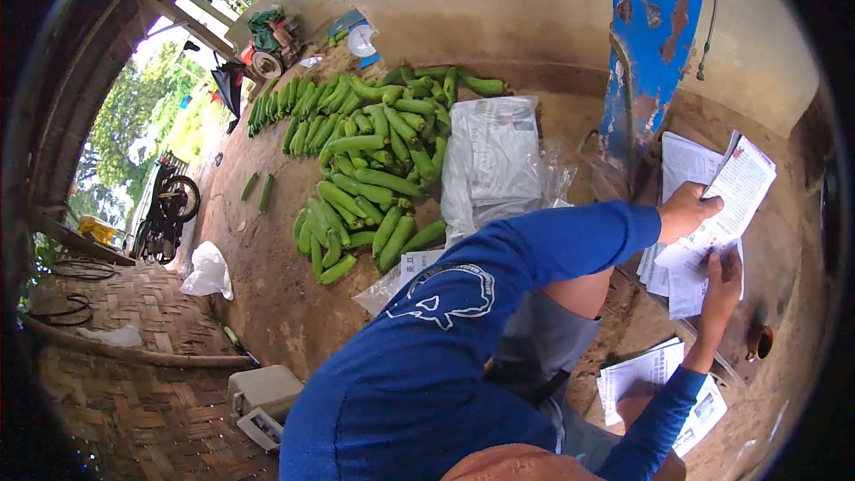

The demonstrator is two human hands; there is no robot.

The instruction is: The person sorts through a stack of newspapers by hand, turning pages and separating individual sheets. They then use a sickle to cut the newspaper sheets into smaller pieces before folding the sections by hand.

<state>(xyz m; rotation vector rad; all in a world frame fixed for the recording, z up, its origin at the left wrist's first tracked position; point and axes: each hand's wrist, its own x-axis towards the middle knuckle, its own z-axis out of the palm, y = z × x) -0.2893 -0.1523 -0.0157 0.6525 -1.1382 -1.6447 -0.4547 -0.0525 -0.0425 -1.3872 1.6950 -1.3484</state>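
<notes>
Printed paper sheets point(746, 180) are held at the right, over a stack of more sheets point(686, 160). My left hand point(688, 212) grips them at their left edge, thumb on top. Lower down, my right hand point(723, 281) has its fingers raised against the lower part of the papers; whether it pinches a sheet is hard to make out. Another pile of printed sheets point(641, 376) lies on the ground near my knee. Long green vegetables point(374, 178) are heaped left of my arm, beside a clear plastic bag with papers in it point(494, 156).
A blue peeling post point(650, 53) stands before the wall. A scale point(362, 40) is by the far wall. A motorbike point(169, 205), white plastic bag point(207, 270), light-coloured box point(267, 389) and woven mat point(142, 392) are at left. A small brown pot point(759, 341) sits at right.
</notes>
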